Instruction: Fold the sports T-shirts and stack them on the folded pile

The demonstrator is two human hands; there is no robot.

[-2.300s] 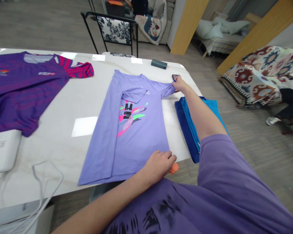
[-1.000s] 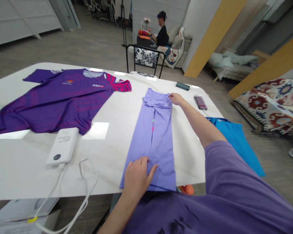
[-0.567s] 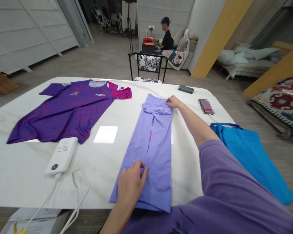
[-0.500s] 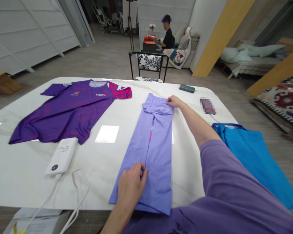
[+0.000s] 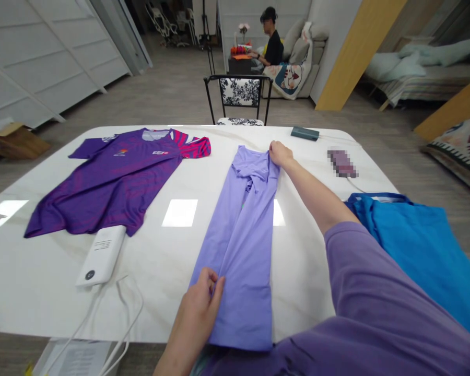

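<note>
A lavender shirt [image 5: 246, 250] lies on the table, folded into a long narrow strip. Its far end is bunched around the collar and sleeve. My right hand [image 5: 281, 154] reaches out and pinches the shirt's far right corner. Close to me, my left hand [image 5: 199, 308] has thumb and fingers pinched on the edge of the upper layer, near the strip's left side. A little of a coloured print peeks out between the layers in the middle.
A purple jersey [image 5: 113, 183] lies spread at left, touching a white power bank [image 5: 103, 256] with cables. Blue folded clothing [image 5: 411, 235] sits at right. Beyond are a phone [image 5: 342, 163], a dark green box-like item [image 5: 304, 133], a chair [image 5: 241, 94] and a seated person [image 5: 274, 47].
My left hand has drawn the upper layer's edge leftward and slightly toward me, covering most of the coloured print. My right hand stays at the far corner.
</note>
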